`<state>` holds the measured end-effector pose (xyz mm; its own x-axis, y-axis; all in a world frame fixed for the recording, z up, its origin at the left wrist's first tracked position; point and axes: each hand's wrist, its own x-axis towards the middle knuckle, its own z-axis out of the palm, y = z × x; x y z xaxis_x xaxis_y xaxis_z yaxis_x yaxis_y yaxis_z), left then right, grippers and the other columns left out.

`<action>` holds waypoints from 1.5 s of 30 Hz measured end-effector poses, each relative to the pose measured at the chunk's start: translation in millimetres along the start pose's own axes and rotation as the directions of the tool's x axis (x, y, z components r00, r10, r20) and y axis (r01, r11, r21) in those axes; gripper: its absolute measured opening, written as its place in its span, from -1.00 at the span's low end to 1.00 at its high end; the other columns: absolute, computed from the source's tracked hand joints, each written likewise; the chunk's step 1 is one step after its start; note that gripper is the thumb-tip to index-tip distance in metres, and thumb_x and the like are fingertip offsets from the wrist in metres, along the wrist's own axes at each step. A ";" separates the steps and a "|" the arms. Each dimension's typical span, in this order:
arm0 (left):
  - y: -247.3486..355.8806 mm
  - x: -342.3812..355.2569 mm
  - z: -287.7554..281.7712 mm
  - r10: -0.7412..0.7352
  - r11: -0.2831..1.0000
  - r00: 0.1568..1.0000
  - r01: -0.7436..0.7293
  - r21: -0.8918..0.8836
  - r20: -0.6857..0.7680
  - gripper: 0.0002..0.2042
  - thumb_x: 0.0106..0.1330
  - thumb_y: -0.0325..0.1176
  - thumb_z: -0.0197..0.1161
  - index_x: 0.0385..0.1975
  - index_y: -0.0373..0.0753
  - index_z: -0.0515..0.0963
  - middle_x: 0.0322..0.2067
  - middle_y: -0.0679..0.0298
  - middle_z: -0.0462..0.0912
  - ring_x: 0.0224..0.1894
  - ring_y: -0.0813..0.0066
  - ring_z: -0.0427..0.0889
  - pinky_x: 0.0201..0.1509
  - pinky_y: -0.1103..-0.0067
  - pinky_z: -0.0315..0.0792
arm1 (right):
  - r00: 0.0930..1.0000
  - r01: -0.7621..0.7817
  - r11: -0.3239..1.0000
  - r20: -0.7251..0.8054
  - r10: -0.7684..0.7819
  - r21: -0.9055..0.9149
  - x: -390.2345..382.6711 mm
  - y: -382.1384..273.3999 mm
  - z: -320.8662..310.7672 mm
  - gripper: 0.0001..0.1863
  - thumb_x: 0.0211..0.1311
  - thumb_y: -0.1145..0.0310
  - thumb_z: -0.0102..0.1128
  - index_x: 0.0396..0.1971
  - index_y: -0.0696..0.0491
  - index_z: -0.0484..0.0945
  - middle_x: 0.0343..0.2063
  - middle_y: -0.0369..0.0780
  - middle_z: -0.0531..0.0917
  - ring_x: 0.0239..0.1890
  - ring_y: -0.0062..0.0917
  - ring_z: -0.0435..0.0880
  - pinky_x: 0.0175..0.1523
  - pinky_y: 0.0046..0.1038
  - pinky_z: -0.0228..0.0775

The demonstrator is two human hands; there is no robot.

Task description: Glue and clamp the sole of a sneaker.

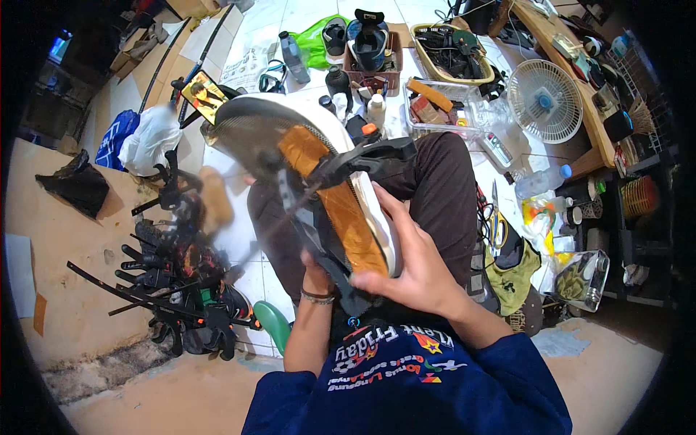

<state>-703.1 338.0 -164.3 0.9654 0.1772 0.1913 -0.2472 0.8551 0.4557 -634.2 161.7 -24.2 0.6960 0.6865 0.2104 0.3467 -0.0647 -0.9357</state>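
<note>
A white-edged shoe (335, 119) with a dark mesh face is held up above my lap. A brown strip (341, 217) lies lengthwise along it. Across the shoe sits a black clamp (362, 158). My right hand (415, 270) grips the shoe's near end, thumb over the strip and fingers along the white side. Close to the near end, my left hand (317, 274) is closed at a second black clamp (330, 254), which is partly smeared by motion. Most of the left fingers are hidden behind that clamp.
Several black clamps (170, 286) lie heaped at the left by a green slipper (272, 325). A lit phone (204, 97) stands beyond the shoe. Bottles (293, 58), a yellow basket (453, 54) and a fan (545, 101) stand farther off. Scissors (497, 226) lie at the right.
</note>
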 end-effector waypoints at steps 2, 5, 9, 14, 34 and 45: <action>8.1 8.1 31.2 0.095 0.973 0.991 -0.072 0.217 -0.095 -0.07 0.10 0.15 0.42 0.37 -0.28 0.21 0.31 0.08 0.36 0.29 0.14 0.42 0.42 0.25 0.28 | 0.997 0.009 0.999 -0.079 -0.006 0.041 7.3 3.1 5.1 -0.08 0.14 0.07 0.41 0.36 0.24 0.14 0.17 0.16 0.46 0.25 -0.07 0.49 0.30 -0.25 0.31; 27.5 17.4 56.5 0.062 0.825 0.976 0.067 0.561 -0.208 0.03 -0.06 0.11 0.55 0.37 -0.28 0.18 0.28 0.13 0.38 0.30 0.18 0.42 0.41 0.29 0.28 | 0.994 0.017 0.999 -0.110 -0.020 -0.031 9.7 8.4 -1.4 -0.16 0.15 0.11 0.40 0.33 0.16 0.22 0.10 0.09 0.54 0.13 -0.08 0.60 0.20 -0.26 0.42; 25.0 16.4 64.0 0.127 0.839 0.923 0.096 0.536 -0.364 0.03 -0.15 -0.01 0.60 0.35 -0.27 0.20 0.21 0.18 0.43 0.26 0.24 0.45 0.35 0.36 0.34 | 0.990 0.033 0.978 -0.126 -0.059 -0.204 10.7 15.1 2.6 -0.21 0.13 0.13 0.39 0.32 0.06 0.27 0.06 0.02 0.58 -0.01 -0.09 0.67 0.04 -0.24 0.54; 20.5 25.3 36.1 0.198 0.822 0.886 0.083 0.563 -0.420 -0.05 -0.12 -0.17 0.56 0.34 -0.25 0.22 0.16 0.20 0.44 0.19 0.28 0.48 0.27 0.42 0.41 | 0.988 0.071 0.979 -0.120 -0.096 -0.192 16.0 23.2 11.1 -0.17 0.17 0.07 0.36 0.36 0.07 0.21 -0.02 0.03 0.55 -0.05 0.00 0.63 -0.03 -0.18 0.53; 188.9 16.6 -143.8 -0.066 0.936 0.979 0.128 0.328 -0.194 -0.23 0.20 0.14 0.33 0.29 -0.15 0.22 -0.02 0.20 0.52 -0.18 0.21 0.43 -0.06 0.23 0.27 | 0.848 -0.504 0.723 -0.430 0.310 -0.472 369.5 411.5 -315.6 -0.64 0.13 0.24 0.21 -0.05 -0.06 0.67 -0.05 -0.05 0.69 0.03 -0.18 0.66 0.13 -0.19 0.50; 200.7 29.6 -123.2 -0.127 0.931 0.883 0.264 0.253 -0.452 -0.20 0.14 -0.02 0.46 0.30 -0.12 0.17 -0.02 0.16 0.50 -0.12 0.13 0.46 -0.03 0.10 0.28 | 0.684 -0.485 0.275 -0.163 0.711 -0.830 391.9 433.7 -328.0 -0.33 0.00 -0.12 0.42 0.05 0.01 0.64 0.12 -0.12 0.62 0.13 -0.21 0.63 0.16 -0.21 0.51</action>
<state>-713.9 574.9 -174.3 0.9212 0.2678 -0.2824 0.0039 0.7193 0.6947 -4.8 165.2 -254.8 0.8253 0.3051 -0.4752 0.2802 -0.9518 -0.1244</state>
